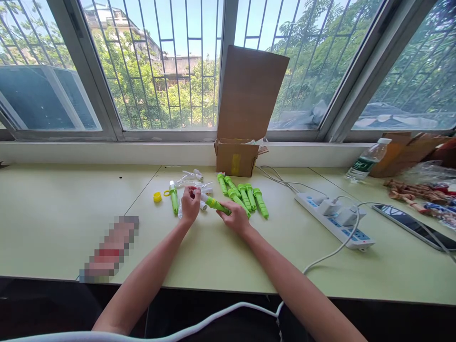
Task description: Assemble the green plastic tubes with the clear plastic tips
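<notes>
A slim green ridged plastic tube (215,204) with a white or clear end is gripped in my right hand (235,216), its pale end pointing left. Close to that end is my left hand (191,205), thumb and fingers pinched together; what they hold is too small to make out. Clear plastic pieces (188,178) lie behind and around my left hand. To its left are another green tube (174,199) with a white tip and a loose yellow cap (157,196). Several green tubes (251,197) lie grouped beyond my right hand.
An open cardboard box (237,159) stands against the window sill. On the right are a white power strip (335,221) with cables, a phone (413,225) and a plastic bottle (368,161). A blurred-out flat object (110,249) lies at the front left.
</notes>
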